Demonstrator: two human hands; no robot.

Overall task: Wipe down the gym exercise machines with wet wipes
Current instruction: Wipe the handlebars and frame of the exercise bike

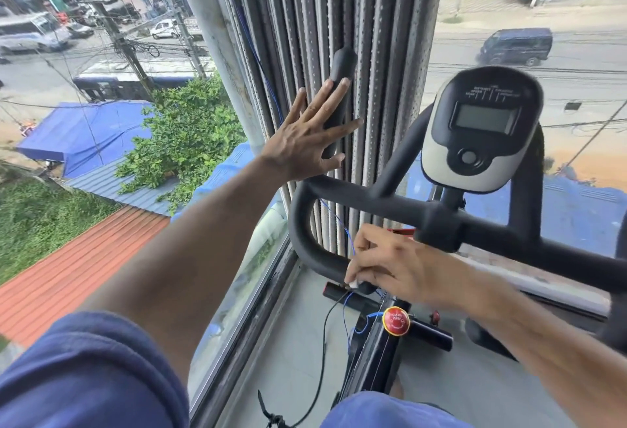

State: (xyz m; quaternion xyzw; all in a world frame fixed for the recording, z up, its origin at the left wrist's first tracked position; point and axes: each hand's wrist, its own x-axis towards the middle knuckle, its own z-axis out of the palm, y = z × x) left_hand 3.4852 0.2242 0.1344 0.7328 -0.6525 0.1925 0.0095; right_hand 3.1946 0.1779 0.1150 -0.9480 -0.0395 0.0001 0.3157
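Wiping the near end of the left handlebar loop (305, 241) is the step we judge to be in hand on this exercise bike; our right hand (393, 268) curls its fingers down around a small white wet wipe (353, 283), pinching it against the black foam grip where the bar ends, just above the red knob (396, 321); only a scrap of the wipe shows beneath the fingertips, so we cannot tell how much of it is folded inside the hand. Our left hand (314, 132) is spread wide, fingers straight, the palm laid flat against the upright far grip (339, 98) of the same bar, in front of the gathered curtain (373, 37); it holds nothing, and we read it as a brace that steadies the frame while the other hand rubs.

To do this well, we wrap the wipe right round the foam rather than dabbing one face; we then draw it along the curve from the near tip toward the cross bar (373, 200), turning the wrist so the underside is covered too; we refold to a clean face before moving up to the far grip and the console (481, 129). We keep clear of the thin blue wire (346, 234) hanging just left of the working hand, since a snag there looks likely; we also press lightly on the console screen, where moisture could creep in.
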